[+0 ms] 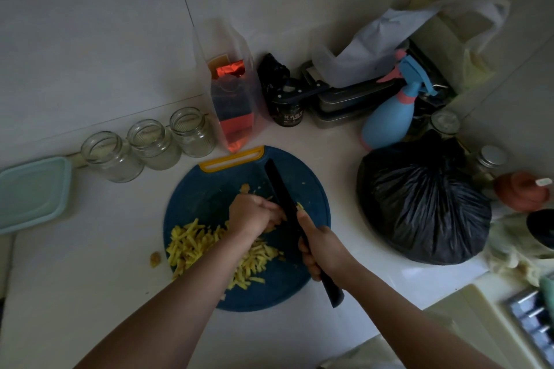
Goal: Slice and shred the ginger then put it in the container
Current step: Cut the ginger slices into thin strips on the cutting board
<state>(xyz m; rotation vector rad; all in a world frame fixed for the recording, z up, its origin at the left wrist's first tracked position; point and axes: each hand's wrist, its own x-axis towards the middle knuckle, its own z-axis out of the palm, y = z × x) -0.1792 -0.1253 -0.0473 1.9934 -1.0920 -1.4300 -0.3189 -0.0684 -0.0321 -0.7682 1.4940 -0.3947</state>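
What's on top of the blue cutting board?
Yellow ginger strips lie piled on the cutting board, and a black knife crosses it. The left hand grips a ginger piece beside the blade; most of that piece is covered by the hand.

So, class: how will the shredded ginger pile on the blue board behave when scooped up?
The shredded ginger lies as many separate thin sticks, so it will probably scatter rather than lift as one. The strips look light; a push should slide them across the cutting board. A stray bit lies on the counter, so spills seem likely.
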